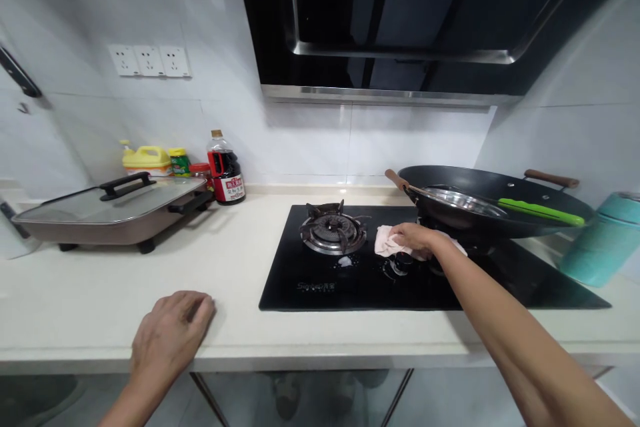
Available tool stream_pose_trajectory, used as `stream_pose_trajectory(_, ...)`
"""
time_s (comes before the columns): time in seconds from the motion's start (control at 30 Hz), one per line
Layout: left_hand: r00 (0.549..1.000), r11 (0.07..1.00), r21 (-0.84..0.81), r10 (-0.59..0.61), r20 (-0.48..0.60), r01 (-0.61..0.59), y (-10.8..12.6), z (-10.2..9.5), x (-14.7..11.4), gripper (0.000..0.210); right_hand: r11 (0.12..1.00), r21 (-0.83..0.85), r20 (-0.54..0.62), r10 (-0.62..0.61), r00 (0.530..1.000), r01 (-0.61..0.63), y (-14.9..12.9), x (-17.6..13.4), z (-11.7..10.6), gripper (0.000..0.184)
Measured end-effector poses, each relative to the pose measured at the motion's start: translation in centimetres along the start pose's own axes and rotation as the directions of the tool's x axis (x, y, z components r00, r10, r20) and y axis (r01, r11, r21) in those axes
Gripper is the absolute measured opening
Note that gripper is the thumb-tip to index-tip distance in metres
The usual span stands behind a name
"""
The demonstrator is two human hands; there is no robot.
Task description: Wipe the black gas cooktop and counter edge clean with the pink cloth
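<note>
My right hand [419, 238] is closed on a pale pink cloth [385, 243] and presses it onto the black glass hob [360, 290]. The cloth lies between the left burner [333, 233] and the wok, just behind a control knob [402, 261]. Part of the cloth shows on the far side of my wrist. A small white patch of foam [345, 261] with droplets sits in front of the left burner. On the pale countertop [235, 280], left of the hob, rests my left hand [173, 332], its fingers curled under and nothing visible in it.
A large wok [465, 177] covers the right burner, holding a metal lid [463, 201] and a green-handled utensil [543, 211]. At far right stands a turquoise container [607, 240]. An electric pan [110, 230] and a soy sauce bottle [227, 173] are left. The range hood [385, 93] overhangs.
</note>
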State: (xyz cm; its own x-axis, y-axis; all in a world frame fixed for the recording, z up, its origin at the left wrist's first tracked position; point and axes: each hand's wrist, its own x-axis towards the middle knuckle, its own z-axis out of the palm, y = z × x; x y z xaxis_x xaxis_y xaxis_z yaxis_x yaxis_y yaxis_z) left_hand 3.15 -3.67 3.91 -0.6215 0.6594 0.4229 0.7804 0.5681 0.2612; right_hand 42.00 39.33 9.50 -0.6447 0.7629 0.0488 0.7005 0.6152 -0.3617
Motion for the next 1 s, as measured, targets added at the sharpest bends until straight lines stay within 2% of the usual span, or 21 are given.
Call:
stream_pose_trajectory(0.13, 1.000, 1.000, 0.015, -0.021, 0.015, 0.021, 0.7, -0.4, -0.3, 0.043, 0.998, -0.007, 0.126, -0.056, 0.990, 0.057, -2.3, 0.5, -0.4, 0.019)
stream_pose_trajectory(0.37, 0.999, 1.000, 0.021, -0.011, -0.047, 0.012, 1.1, -0.3, -0.6, 0.041, 0.986, -0.018, 0.194, -0.161, 0.968, 0.167, -6.4, -1.7, 0.2, 0.025)
stream_pose_trajectory(0.6, 0.997, 0.999, 0.039, -0.013, -0.076, 0.016, 1.2, -0.2, -0.8, 0.039, 0.972, -0.113, 0.137, -0.191, 0.972, 0.207, -13.1, -2.7, 2.3, 0.028)
stream_pose_trajectory(0.8, 0.996, 0.999, 0.046, 0.003, -0.088, 0.001, 1.4, -0.2, -1.0, 0.038, 0.969, -0.176, 0.011, -0.177, 0.984, 0.176, -15.7, -7.3, 5.7, 0.038)
stream_pose_trajectory(0.9, 0.996, 0.999, 0.050, 0.008, -0.094, -0.003, 1.4, -0.1, -1.0, 0.036, 0.967, -0.156, -0.020, -0.207, 0.978, 0.202, -17.2, -9.5, 7.5, 0.048)
stream_pose_trajectory(1.0, 0.994, 0.999, 0.032, 0.015, -0.106, -0.012, 1.3, 0.1, -1.0, 0.035, 0.968, -0.056, -0.003, -0.244, 0.970, 0.243, -20.4, -10.1, 9.4, 0.058)
